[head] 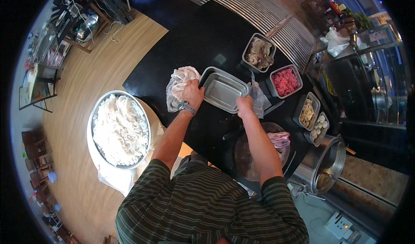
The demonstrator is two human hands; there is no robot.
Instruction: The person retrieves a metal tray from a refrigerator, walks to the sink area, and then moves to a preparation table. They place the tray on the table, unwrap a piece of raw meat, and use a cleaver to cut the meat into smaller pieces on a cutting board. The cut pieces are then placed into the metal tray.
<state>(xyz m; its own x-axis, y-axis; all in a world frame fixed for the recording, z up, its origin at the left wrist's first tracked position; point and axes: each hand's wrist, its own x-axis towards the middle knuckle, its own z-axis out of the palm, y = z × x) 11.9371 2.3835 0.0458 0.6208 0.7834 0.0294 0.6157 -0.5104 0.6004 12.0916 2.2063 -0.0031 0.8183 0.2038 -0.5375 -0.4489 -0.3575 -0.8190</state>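
Note:
A rectangular stainless steel container point(223, 90) is between my hands over the black table point(194, 36), with its bare metal bottom visible. My left hand point(194, 94), with a watch at the wrist, is at the container's left rim. My right hand point(244, 105) grips its near right corner. Pale meat in a clear plastic bag point(182, 77) lies just beyond and left of my left hand. Right of my right hand is a crumpled clear plastic bag point(258, 96), beside a knife point(274, 108). My right forearm passes over a round chopping board point(243, 156) bearing raw meat point(279, 139).
Metal containers hold brownish meat point(259, 53), pink minced meat point(285, 82), pale yellowish pieces point(307, 113) and white balls point(319, 127). A large steel pot point(311, 166) stands at right. White noodles point(120, 130) fill a round metal basin at left. A power strip point(338, 224) lies lower right.

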